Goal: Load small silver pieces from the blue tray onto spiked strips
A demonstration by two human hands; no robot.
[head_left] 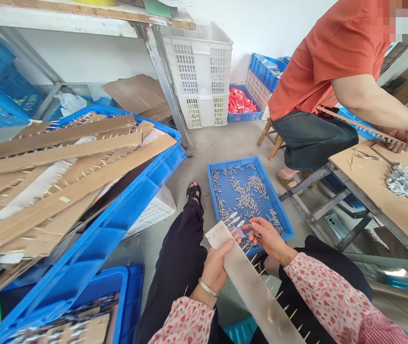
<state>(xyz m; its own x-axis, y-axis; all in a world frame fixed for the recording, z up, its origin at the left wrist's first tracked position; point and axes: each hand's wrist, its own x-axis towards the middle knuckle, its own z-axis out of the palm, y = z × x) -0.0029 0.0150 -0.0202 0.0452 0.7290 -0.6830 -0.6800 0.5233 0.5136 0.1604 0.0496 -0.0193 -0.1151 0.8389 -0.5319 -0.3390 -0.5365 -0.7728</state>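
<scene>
My left hand (215, 270) grips a long greyish cardboard strip (257, 291) near its far end, thumb on top. Thin wooden sticks like toothpicks (279, 295) poke out along the strip's right edge. At the far end, several sticks carry small silver leaf-shaped pieces (231, 220). Close to those, my right hand (266, 239) has its fingertips pinched around what looks like one small silver piece, partly hidden by the fingers. Below both hands on the floor, a shallow blue tray (209, 181) holds many loose silver pieces (243, 193).
On the left, a large blue crate (146, 184) is piled with cardboard strips (56, 167) bearing sticks. A co-worker in an orange shirt (333, 62) sits at right by a low table (372, 177). White crates (200, 71) stand behind. A blue crate (132, 291) sits lower left.
</scene>
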